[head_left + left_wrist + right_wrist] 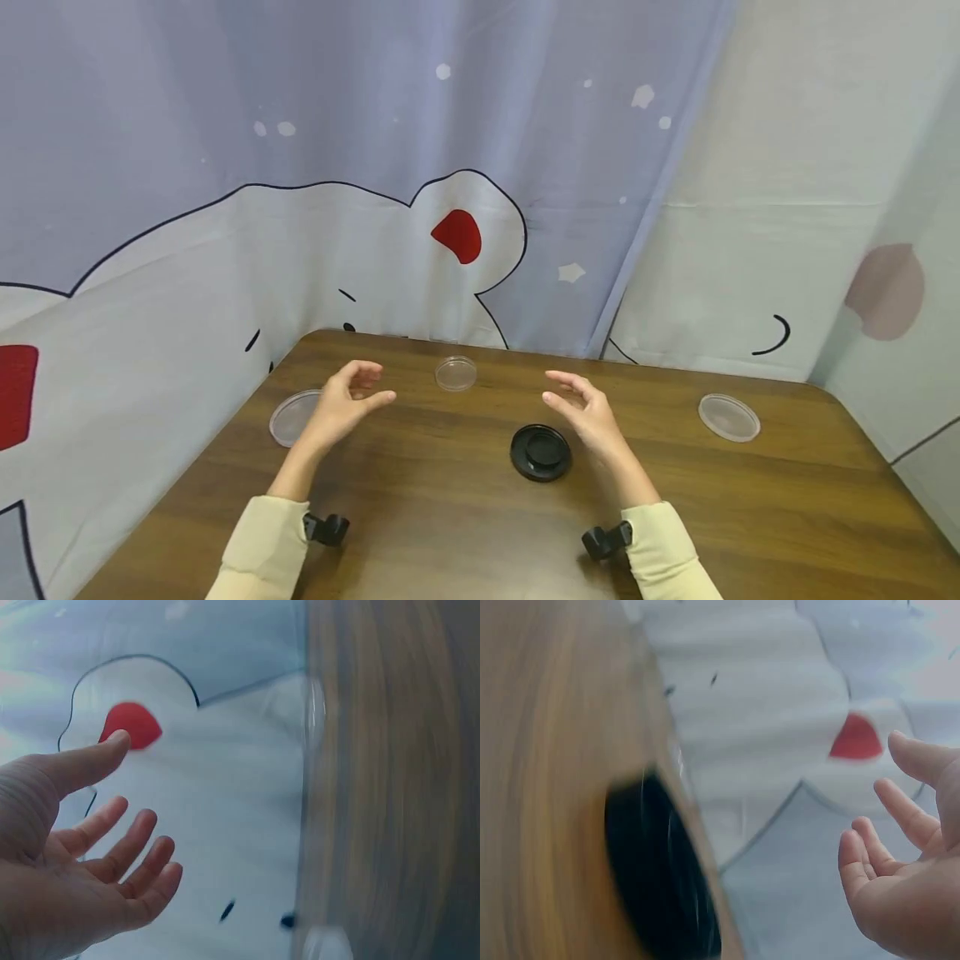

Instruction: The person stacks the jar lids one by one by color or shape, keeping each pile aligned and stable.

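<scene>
My left hand (347, 404) hovers over the left side of the table, fingers loosely bent and thumb apart, with nothing in it. Behind its wrist, a clear round dish (288, 419) is partly covered in the head view. On the right, my right hand (588, 411) is likewise raised and holds nothing. Just left of it sits a round black object (540, 452) with a raised disc at its centre; in the right wrist view this black piece (660, 862) is blurred. A small clear round dish (456, 374) lies farther back, between the hands.
Another clear round dish (729, 417) lies at the right on the brown wooden table (420, 517). A printed curtain (360, 242) hangs along the table's back edge and its left side. Each wrist wears a small black camera (327, 529).
</scene>
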### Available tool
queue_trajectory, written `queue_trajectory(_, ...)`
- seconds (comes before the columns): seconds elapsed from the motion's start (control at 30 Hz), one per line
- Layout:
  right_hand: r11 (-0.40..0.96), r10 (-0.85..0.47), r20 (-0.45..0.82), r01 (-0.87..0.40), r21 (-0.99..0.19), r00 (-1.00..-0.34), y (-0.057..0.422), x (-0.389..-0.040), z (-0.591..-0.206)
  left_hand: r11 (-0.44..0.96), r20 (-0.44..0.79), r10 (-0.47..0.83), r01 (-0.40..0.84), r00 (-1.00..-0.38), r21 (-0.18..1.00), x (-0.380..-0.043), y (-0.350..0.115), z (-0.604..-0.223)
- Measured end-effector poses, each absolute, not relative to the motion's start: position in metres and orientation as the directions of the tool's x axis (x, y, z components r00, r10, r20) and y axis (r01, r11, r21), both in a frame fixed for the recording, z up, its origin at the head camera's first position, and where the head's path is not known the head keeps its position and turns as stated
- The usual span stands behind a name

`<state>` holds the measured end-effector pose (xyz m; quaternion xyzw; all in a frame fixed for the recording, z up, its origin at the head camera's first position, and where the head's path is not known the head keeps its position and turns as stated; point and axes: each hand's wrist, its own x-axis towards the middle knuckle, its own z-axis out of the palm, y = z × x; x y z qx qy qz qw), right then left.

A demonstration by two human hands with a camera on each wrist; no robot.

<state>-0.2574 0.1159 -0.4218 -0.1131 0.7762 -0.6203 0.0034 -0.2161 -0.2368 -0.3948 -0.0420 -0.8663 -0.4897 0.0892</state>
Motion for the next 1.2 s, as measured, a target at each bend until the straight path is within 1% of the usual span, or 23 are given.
queue_trajectory(0.07,0.180,-0.185,0.172,-0.206,-0.962,-0.967,0.100,-0.253,-0.415,0.570,0.220,-0.029,0.164,-0.975,0.805,-0.209,-0.252,-0.391)
queue_trajectory(0.2,0.113,-0.235,0.202,-0.233,-0.966,-0.951,0.061,-0.243,-0.409,0.642,0.218,-0.045,0.139,-0.975,0.754,-0.190,-0.280,-0.392)
queue_trajectory(0.33,0.062,-0.311,0.189,-0.218,-0.974,-0.932,0.021,-0.232,-0.409,0.674,0.193,-0.063,0.100,-0.979,0.732,-0.175,-0.304,-0.402)
queue_trajectory(0.4,0.056,-0.342,0.183,-0.215,-0.975,-0.922,0.002,-0.226,-0.410,0.708,0.208,-0.077,0.093,-0.975,0.700,-0.169,-0.317,-0.405)
queue_trajectory(0.57,0.039,-0.415,0.158,-0.191,-0.981,-0.896,-0.042,-0.214,-0.413,0.779,0.291,-0.131,0.083,-0.948,0.622,-0.155,-0.352,-0.405)
queue_trajectory(0.7,0.019,-0.433,0.135,-0.159,-0.987,-0.891,-0.062,-0.207,-0.420,0.775,0.284,-0.188,0.036,-0.940,0.631,-0.152,-0.369,-0.411)
queue_trajectory(0.8,0.009,-0.440,0.119,-0.137,-0.991,-0.890,-0.072,-0.200,-0.428,0.730,0.222,-0.243,-0.027,-0.944,0.683,-0.152,-0.374,-0.424)
queue_trajectory(0.93,-0.025,-0.451,0.089,-0.088,-0.996,-0.888,-0.089,-0.193,-0.436,0.597,0.039,-0.319,-0.168,-0.947,0.784,-0.156,-0.377,-0.443)
queue_trajectory(1.0,-0.077,-0.456,0.067,-0.035,-0.996,-0.887,-0.103,-0.190,-0.438,0.538,-0.031,-0.369,-0.241,-0.929,0.808,-0.158,-0.377,-0.452)
queue_trajectory(1.1,-0.144,-0.473,0.045,0.027,-0.989,-0.880,-0.128,-0.185,-0.441,0.457,-0.084,-0.449,-0.309,-0.890,0.834,-0.158,-0.374,-0.460)
queue_trajectory(1.2,-0.147,-0.500,0.029,0.052,-0.988,-0.866,-0.146,-0.183,-0.448,0.392,-0.117,-0.488,-0.337,-0.865,0.856,-0.160,-0.373,-0.465)
